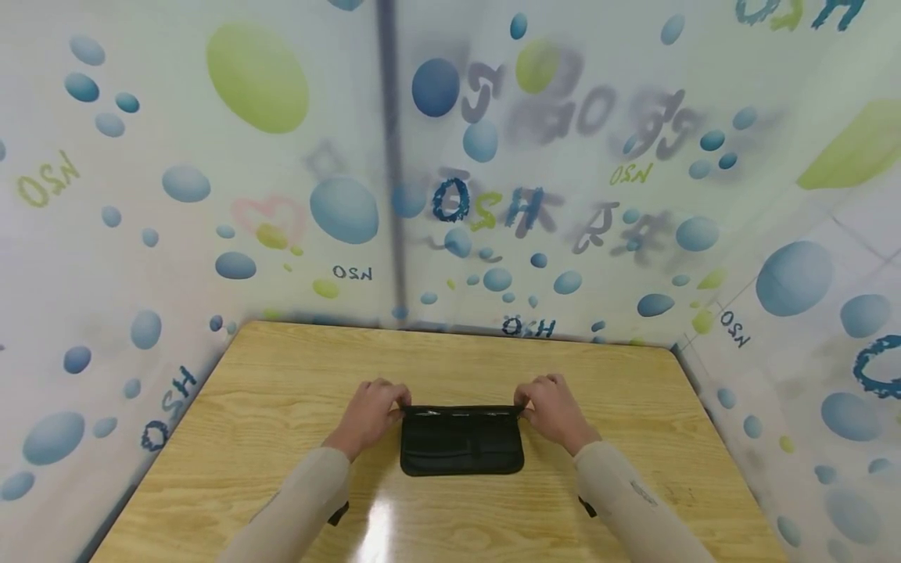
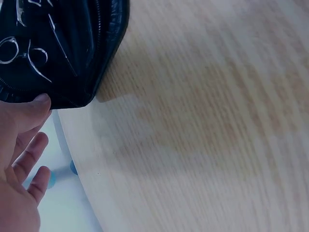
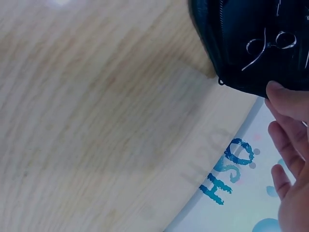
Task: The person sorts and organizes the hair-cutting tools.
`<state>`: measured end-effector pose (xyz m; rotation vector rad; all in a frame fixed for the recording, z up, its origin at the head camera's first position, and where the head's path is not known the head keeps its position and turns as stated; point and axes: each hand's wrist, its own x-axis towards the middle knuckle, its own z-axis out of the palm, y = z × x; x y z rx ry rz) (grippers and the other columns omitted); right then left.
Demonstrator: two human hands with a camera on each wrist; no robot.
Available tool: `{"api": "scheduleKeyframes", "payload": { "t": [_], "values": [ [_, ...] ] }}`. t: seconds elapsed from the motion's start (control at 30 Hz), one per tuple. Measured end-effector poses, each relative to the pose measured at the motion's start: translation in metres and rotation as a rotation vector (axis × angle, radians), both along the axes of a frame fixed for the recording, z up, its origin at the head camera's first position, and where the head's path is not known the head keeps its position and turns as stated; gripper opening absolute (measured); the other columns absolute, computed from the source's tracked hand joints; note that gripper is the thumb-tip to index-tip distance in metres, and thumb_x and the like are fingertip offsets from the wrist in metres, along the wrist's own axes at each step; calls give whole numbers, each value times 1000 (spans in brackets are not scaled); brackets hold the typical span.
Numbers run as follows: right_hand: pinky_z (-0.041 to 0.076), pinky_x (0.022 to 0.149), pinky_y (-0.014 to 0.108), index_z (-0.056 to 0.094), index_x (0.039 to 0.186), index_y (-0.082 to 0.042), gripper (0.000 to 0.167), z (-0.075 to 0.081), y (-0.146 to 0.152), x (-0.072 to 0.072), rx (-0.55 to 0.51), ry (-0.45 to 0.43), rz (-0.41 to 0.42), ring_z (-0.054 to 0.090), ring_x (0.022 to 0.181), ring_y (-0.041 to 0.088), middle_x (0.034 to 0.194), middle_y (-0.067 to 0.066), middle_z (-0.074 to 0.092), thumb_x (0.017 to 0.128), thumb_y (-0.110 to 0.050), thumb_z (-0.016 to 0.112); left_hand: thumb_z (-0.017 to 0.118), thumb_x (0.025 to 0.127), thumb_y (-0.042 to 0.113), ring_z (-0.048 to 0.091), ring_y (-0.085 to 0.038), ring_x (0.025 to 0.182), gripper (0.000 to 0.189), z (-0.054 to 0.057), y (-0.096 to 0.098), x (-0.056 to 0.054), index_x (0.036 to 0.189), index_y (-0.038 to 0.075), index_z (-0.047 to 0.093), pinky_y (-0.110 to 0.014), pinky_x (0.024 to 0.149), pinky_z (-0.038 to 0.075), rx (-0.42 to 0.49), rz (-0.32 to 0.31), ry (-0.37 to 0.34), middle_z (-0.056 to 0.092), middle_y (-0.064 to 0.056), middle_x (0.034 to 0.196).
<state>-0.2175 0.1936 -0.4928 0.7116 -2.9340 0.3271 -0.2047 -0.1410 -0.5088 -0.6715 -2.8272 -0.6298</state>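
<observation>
A black zip case (image 1: 461, 442) lies across the middle of the wooden table, its far edge lifted by two hands. My left hand (image 1: 375, 410) pinches the far left corner between thumb and fingers. At the far right corner, my right hand (image 1: 556, 410) pinches in the same way. Inside the case, scissors (image 2: 30, 54) with ring handles show in the left wrist view, beside a thin metal tool (image 2: 60, 43). The right wrist view shows ring-handled scissors (image 3: 264, 47) in the case too. A zipper (image 3: 221, 21) runs along its border.
The table (image 1: 281, 383) has pale wood grain and a bright glare spot near its front. A hanging curtain (image 1: 317, 258) with blue and green ovals and lettering stands close behind the table and along both sides.
</observation>
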Motion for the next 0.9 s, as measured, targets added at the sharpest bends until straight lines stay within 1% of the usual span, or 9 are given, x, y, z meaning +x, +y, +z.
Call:
{"api": "scheduleKeyframes", "payload": {
  "t": [0.13,0.27,0.43,0.53,0.67,0.8,0.9],
  "values": [
    [41,100,50,69,80,-21,15,-1,1,6,25,-1,32,61,83,15,79,-8,70,77,-13,82,81,78,8,64,-23,94,19,-2,-1,5,82,20,66,-51,90,49,-15,-35,34,72,7,83],
    [41,101,48,70,81,-20,15,-3,1,11,54,-16,51,61,84,15,82,-8,71,77,-13,82,82,75,7,63,-21,93,22,-6,-2,9,81,20,66,-49,89,50,-42,-63,68,72,8,83],
    [40,100,45,69,82,-19,16,-5,1,17,63,-20,73,60,83,14,82,-7,71,76,-10,81,84,72,3,63,-20,94,26,-10,-2,13,82,19,66,-48,89,51,-69,-83,79,72,8,85],
    [41,97,43,67,81,-19,19,-8,2,20,64,2,97,59,82,13,82,-8,70,75,-8,81,84,71,4,62,-20,93,26,-13,-2,15,81,20,66,-47,88,50,-83,-81,92,71,8,85],
    [43,96,43,64,80,-21,21,-14,3,26,70,39,116,58,83,12,81,-9,67,75,-5,78,81,71,1,62,-20,91,26,-16,-3,18,80,20,66,-46,86,50,-95,-98,152,71,7,84],
    [43,96,43,61,80,-21,24,-20,5,33,78,74,125,58,87,14,83,-8,66,74,-3,77,73,73,-4,62,-19,91,26,-19,-3,22,79,20,65,-44,83,51,-121,-113,217,71,6,84],
    [44,96,43,60,81,-22,27,-25,6,36,93,119,139,59,89,15,84,-8,65,73,-4,78,68,75,-6,62,-19,91,26,-20,-2,25,79,20,65,-43,82,51,-134,-116,244,70,5,84]
  ]
}}
